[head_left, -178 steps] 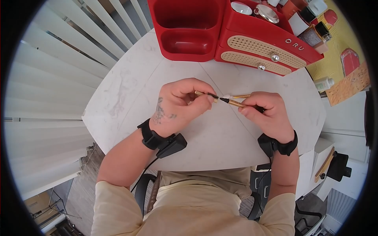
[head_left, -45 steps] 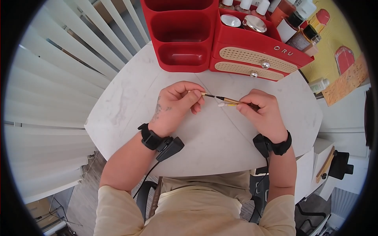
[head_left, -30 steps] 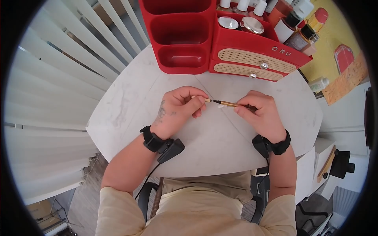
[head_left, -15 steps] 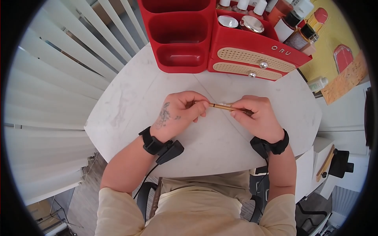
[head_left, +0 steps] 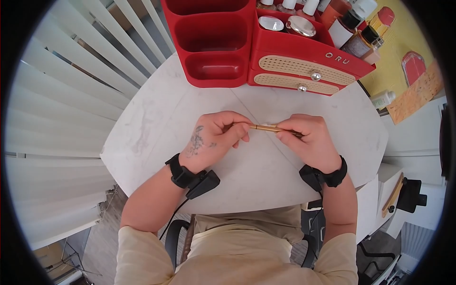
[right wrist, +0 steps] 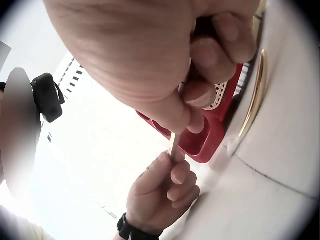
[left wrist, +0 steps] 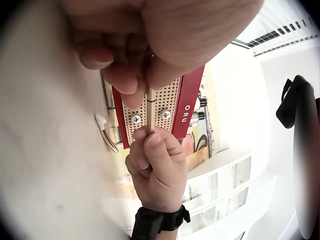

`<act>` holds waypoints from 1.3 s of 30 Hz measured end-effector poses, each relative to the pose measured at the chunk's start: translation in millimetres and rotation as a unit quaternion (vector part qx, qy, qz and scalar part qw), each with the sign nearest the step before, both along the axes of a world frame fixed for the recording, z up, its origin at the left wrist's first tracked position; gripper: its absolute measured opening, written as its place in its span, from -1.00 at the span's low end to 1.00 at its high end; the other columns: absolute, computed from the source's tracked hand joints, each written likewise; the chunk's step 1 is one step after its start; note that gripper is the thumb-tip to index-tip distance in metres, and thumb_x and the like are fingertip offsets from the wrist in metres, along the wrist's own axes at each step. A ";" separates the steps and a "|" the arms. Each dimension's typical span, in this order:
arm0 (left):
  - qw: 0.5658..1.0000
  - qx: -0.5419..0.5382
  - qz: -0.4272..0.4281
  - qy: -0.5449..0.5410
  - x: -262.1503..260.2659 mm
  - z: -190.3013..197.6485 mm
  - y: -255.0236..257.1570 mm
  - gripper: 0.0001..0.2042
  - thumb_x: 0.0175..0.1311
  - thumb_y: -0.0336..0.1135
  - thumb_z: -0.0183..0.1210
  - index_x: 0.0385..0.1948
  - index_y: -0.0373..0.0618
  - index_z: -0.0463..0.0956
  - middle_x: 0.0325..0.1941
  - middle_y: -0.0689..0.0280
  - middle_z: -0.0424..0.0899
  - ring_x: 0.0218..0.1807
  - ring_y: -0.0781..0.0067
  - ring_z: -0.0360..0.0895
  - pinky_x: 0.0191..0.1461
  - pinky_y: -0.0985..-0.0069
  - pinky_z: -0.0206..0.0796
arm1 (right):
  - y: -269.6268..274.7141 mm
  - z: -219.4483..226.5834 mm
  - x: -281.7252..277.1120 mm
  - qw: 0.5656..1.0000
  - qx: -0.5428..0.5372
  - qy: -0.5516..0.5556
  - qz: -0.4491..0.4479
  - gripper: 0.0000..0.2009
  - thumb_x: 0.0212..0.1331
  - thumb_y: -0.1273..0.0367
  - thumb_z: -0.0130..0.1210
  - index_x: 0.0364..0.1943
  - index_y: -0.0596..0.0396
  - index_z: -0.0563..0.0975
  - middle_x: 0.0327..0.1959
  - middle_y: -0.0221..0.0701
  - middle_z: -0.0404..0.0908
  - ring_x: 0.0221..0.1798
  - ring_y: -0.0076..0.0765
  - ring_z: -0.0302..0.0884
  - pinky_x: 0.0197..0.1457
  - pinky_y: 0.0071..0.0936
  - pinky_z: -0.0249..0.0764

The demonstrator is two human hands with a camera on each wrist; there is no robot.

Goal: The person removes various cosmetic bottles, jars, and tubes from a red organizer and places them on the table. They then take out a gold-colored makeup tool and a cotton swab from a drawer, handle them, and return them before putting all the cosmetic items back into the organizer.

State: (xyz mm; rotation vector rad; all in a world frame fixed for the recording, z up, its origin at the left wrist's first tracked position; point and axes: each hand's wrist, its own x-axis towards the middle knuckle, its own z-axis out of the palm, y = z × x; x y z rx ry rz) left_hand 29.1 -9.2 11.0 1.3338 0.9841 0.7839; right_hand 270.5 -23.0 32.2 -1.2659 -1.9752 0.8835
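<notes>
A slim gold brow pencil spans the gap between both hands above the table, with a thin dark ring near the left fingertips. My left hand pinches one end between thumb and fingers, and my right hand pinches the other. In the left wrist view the pencil runs straight from hand to hand; its ends are hidden in the fingers. Behind it on the table lies a gold-handled applicator with a white tip, mostly covered by the right hand in the head view.
A red organizer with open compartments and two woven-front drawers stands at the back of the white marbled table. Bottles and round compacts crowd its top. A small white bottle is at the right, and window blinds hang left.
The spoolie brush seen at the left fingers and the pencil's black tip are both out of sight. The left-hand gold piece and the right-hand pencil now meet in one line.
</notes>
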 end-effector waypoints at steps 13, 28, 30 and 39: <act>0.999 0.029 0.005 0.040 0.1 8.9 -1.7 -0.85 0.37 -0.36 0.13 -0.29 -0.23 0.62 -0.56 0.42 0.60 -0.58 0.75 0.35 -0.51 0.72 0.18 | 0.5 -3.1 0.6 0.989 -0.129 0.076 0.010 -0.91 0.19 0.50 0.18 -0.30 0.26 0.65 -0.56 -0.51 0.55 -0.49 -0.73 0.33 -0.45 -0.64 0.30; 0.998 -0.039 0.039 0.020 -7.5 7.4 8.9 -0.71 0.39 -0.19 0.12 -0.42 -0.22 0.64 -0.61 0.41 0.55 -0.57 0.70 0.36 -0.48 0.69 0.20 | 4.8 6.2 15.5 0.960 -0.176 0.219 0.017 -0.81 0.21 0.58 0.09 -0.11 0.24 0.59 -0.40 -0.45 0.62 -0.45 -0.69 0.44 -0.38 -0.69 0.35; 0.997 -0.057 0.027 0.043 -6.1 8.1 8.4 -0.76 0.34 -0.23 0.15 -0.31 -0.24 0.64 -0.58 0.43 0.56 -0.54 0.72 0.37 -0.45 0.68 0.22 | 3.1 4.1 20.4 0.953 -0.167 0.251 -0.017 -0.84 0.22 0.56 0.10 -0.14 0.23 0.59 -0.40 -0.44 0.62 -0.46 -0.68 0.43 -0.40 -0.69 0.34; 0.998 -0.058 0.015 0.021 -4.9 8.9 8.8 -0.77 0.40 -0.27 0.07 -0.08 -0.19 0.59 -0.50 0.42 0.58 -0.51 0.73 0.37 -0.41 0.71 0.24 | 6.0 -6.9 26.6 0.918 0.159 0.270 -0.244 -0.90 0.30 0.44 0.14 -0.28 0.21 0.56 -0.47 -0.48 0.53 -0.49 -0.70 0.33 -0.41 -0.71 0.26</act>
